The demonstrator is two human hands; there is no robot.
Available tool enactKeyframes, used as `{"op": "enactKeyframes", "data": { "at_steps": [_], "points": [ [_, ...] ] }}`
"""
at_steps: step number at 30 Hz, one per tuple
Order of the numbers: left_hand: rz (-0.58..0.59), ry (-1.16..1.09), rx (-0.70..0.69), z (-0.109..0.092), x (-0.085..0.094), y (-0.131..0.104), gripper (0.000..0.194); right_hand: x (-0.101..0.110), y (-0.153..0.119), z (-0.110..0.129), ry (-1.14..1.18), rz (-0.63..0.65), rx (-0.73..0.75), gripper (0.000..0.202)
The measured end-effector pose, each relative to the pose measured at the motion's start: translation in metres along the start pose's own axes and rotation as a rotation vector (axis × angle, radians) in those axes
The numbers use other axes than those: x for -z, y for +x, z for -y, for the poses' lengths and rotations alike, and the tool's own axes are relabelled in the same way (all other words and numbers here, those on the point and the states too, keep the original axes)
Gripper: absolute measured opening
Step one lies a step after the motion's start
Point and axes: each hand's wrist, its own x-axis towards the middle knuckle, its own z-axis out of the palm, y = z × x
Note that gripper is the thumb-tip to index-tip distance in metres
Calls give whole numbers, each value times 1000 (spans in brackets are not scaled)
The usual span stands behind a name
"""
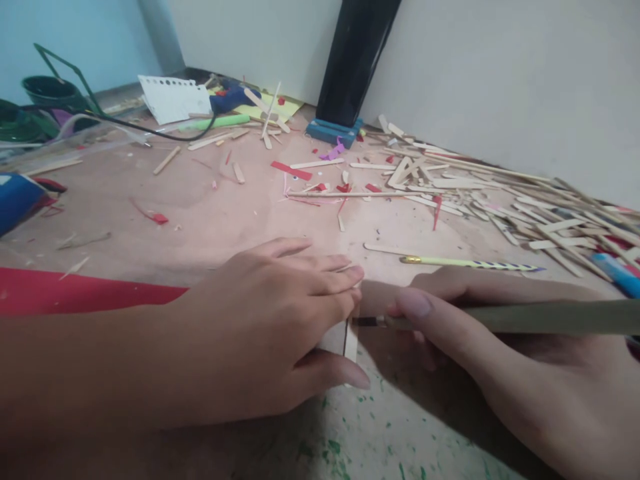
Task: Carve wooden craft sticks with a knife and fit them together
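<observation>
My left hand (280, 313) lies flat, palm down, with its fingers stretched out over a pale flat piece (331, 339) that it mostly hides. Along that piece's right side runs a light wooden strip (351, 350) with a dark line beside it, between my thumb and fingers. In my right hand (480, 347) is a slim tool with a long grey-green handle (560, 317) and a narrow dark tip. The tip meets the strip's edge close to my left fingertips; I cannot tell what kind of tool it is.
A yellow striped pencil-like stick (470, 264) lies beyond my right hand. Craft sticks (420, 173) and scraps heap up at the right. Red sheet (85, 292) sits at the left. A black post on a blue base (334, 131) stands at the back, near torn white paper (175, 100).
</observation>
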Motion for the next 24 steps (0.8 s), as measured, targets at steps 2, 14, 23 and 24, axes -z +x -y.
{"op": "enactKeyframes", "data": {
  "at_steps": [2,14,23,24],
  "points": [
    [7,-6,5,-1,0,1,49,-3,0,1,-7,-20,-5,58],
    [35,-12,35,6,-1,2,58,7,-7,-7,207,165,-250,36],
    [8,-17,48,9,-6,0,65,13,10,-5,361,246,-292,34],
    [4,-21,47,9,-6,0,65,12,10,-3,357,239,-306,35]
  ]
}}
